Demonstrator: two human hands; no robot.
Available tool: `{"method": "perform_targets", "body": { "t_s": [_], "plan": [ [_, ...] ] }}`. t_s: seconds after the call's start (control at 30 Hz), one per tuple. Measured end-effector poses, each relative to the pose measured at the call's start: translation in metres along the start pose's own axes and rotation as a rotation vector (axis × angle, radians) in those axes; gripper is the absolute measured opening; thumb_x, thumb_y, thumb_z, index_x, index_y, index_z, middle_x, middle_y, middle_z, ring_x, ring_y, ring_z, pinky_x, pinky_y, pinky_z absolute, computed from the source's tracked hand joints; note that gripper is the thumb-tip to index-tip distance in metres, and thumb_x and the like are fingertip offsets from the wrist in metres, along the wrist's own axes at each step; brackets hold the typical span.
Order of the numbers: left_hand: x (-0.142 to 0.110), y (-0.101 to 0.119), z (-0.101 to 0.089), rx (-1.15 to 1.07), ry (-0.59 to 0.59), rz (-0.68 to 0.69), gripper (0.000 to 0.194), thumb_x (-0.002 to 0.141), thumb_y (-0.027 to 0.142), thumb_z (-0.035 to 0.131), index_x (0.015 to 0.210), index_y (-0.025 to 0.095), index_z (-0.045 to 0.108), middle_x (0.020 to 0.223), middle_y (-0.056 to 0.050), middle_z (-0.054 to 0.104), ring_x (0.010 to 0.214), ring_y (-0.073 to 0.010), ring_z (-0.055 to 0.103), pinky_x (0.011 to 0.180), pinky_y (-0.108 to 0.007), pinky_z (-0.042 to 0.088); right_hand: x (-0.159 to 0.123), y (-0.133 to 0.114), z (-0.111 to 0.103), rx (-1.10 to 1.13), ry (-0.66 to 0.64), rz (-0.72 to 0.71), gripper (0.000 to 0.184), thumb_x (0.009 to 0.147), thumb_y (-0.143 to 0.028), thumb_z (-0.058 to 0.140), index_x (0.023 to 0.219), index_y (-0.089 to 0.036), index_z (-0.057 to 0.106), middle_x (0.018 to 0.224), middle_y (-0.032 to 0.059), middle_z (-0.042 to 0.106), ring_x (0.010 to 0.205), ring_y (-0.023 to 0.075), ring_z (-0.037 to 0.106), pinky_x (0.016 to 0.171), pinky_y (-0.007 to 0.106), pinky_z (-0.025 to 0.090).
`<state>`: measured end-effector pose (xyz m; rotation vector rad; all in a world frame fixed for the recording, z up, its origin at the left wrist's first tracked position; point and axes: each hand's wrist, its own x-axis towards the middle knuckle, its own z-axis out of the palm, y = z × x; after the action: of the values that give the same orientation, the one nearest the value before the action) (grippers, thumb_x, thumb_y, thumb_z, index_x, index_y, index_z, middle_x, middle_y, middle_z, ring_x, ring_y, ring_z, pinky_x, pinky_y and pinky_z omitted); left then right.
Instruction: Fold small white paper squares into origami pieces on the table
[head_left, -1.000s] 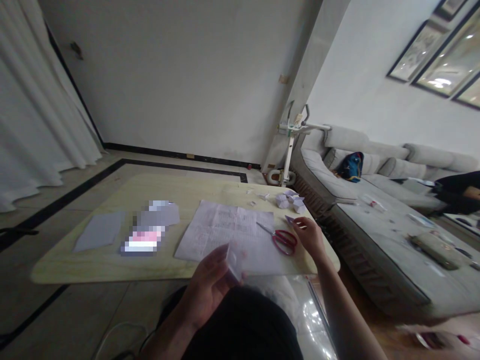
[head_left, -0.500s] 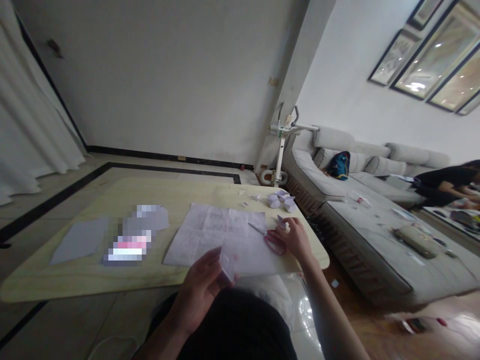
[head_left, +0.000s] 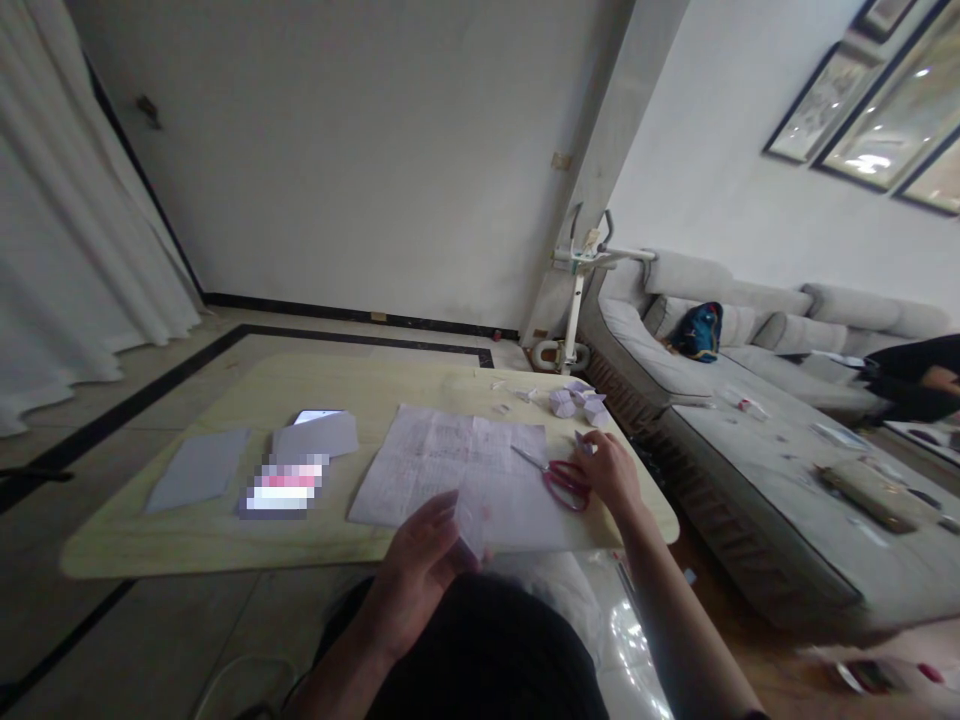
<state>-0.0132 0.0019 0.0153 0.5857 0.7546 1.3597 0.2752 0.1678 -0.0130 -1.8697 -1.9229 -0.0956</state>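
Note:
My left hand is closed on a small folded piece of white paper near the table's front edge, above my lap. My right hand reaches out over the light wooden table and rests beside the red-handled scissors. Its fingers pinch a small paper scrap. Under both lies a large creased sheet of printed paper.
A grey sheet, an envelope and a blurred card lie on the table's left. Small folded paper pieces sit at its far right corner. A grey sofa runs along the right, with another person at its far end.
My right hand has drawn back slightly toward the scissors' handles with the scrap. The left hand keeps its folded paper; the view has swung about.

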Motion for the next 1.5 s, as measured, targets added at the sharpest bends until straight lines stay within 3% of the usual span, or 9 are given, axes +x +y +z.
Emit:
{"method": "perform_targets", "body": {
  "t_s": [0.07,0.17,0.27,0.43,0.57,0.93,1.17,1.37,1.5],
  "plan": [
    [0.001,-0.002,0.000,-0.014,0.012,0.003,0.037,0.065,0.033,0.084,0.097,0.019,0.073,0.095,-0.010,0.074,0.066,-0.0185,0.067,0.064,-0.032,0.056,-0.002,-0.003,-0.004,0.105,0.035,0.025,0.017,0.084,-0.031,0.058,0.088,-0.018,0.068,0.085,0.0098,0.068,0.078,0.0241,0.064,0.067,0.032,0.044],
    [0.003,-0.004,-0.001,-0.014,0.005,-0.012,0.038,0.065,0.034,0.084,0.098,0.018,0.072,0.093,-0.009,0.073,0.065,-0.0181,0.067,0.065,-0.032,0.056,-0.019,-0.023,-0.018,0.487,0.080,0.103,0.028,0.081,-0.044,0.063,0.085,-0.017,0.067,0.074,0.0075,0.068,0.068,0.0232,0.064,0.062,0.032,0.046],
    [0.005,-0.007,0.000,0.029,-0.002,0.000,0.040,0.067,0.035,0.082,0.101,0.017,0.070,0.094,-0.009,0.073,0.067,-0.0190,0.068,0.061,-0.029,0.055,-0.052,-0.062,-0.039,0.953,-0.024,0.057,0.032,0.078,-0.047,0.069,0.091,-0.018,0.065,0.078,0.0060,0.070,0.072,0.0224,0.066,0.065,0.032,0.051],
    [0.005,-0.012,0.005,0.192,0.092,0.061,0.043,0.069,0.036,0.081,0.103,0.016,0.065,0.101,-0.011,0.073,0.072,-0.0207,0.070,0.063,-0.030,0.057,-0.103,-0.124,-0.055,1.231,-0.106,-0.018,0.022,0.078,-0.037,0.074,0.089,-0.020,0.066,0.089,0.0050,0.070,0.082,0.0206,0.066,0.072,0.031,0.053],
    [0.004,-0.013,0.010,0.276,0.098,0.115,0.042,0.070,0.037,0.080,0.102,0.015,0.064,0.101,-0.010,0.073,0.077,-0.0223,0.072,0.064,-0.030,0.059,-0.116,-0.138,-0.052,1.155,-0.130,-0.031,0.020,0.080,-0.033,0.071,0.094,-0.019,0.067,0.086,0.0048,0.068,0.081,0.0209,0.064,0.074,0.032,0.051],
    [0.004,-0.012,0.007,0.282,0.077,0.099,0.039,0.072,0.036,0.079,0.101,0.016,0.061,0.090,-0.005,0.074,0.071,-0.0193,0.072,0.065,-0.030,0.060,-0.125,-0.138,-0.051,1.042,-0.184,-0.021,0.018,0.083,-0.033,0.068,0.094,-0.018,0.069,0.087,0.0062,0.069,0.084,0.0232,0.063,0.078,0.035,0.050],
    [0.004,-0.013,0.006,0.285,0.059,0.082,0.040,0.073,0.035,0.078,0.103,0.016,0.060,0.099,-0.008,0.074,0.078,-0.0222,0.073,0.066,-0.030,0.059,-0.122,-0.138,-0.054,1.098,-0.154,0.024,0.023,0.083,-0.038,0.066,0.093,-0.018,0.067,0.085,0.0060,0.068,0.080,0.0227,0.063,0.073,0.034,0.050],
    [0.005,-0.014,0.005,0.321,0.046,0.080,0.039,0.075,0.035,0.077,0.105,0.017,0.059,0.095,-0.006,0.074,0.072,-0.0193,0.072,0.066,-0.030,0.060,-0.126,-0.139,-0.055,1.018,-0.178,-0.032,0.020,0.085,-0.036,0.064,0.094,-0.018,0.067,0.086,0.0059,0.068,0.082,0.0225,0.062,0.076,0.034,0.049],
    [0.006,-0.016,0.004,0.337,0.079,0.088,0.040,0.074,0.037,0.077,0.103,0.017,0.060,0.095,-0.007,0.074,0.075,-0.0219,0.073,0.065,-0.031,0.060,-0.128,-0.141,-0.053,1.012,-0.155,-0.045,0.021,0.085,-0.035,0.064,0.094,-0.017,0.067,0.087,0.0062,0.068,0.082,0.0225,0.062,0.077,0.034,0.049]
  ]
}}
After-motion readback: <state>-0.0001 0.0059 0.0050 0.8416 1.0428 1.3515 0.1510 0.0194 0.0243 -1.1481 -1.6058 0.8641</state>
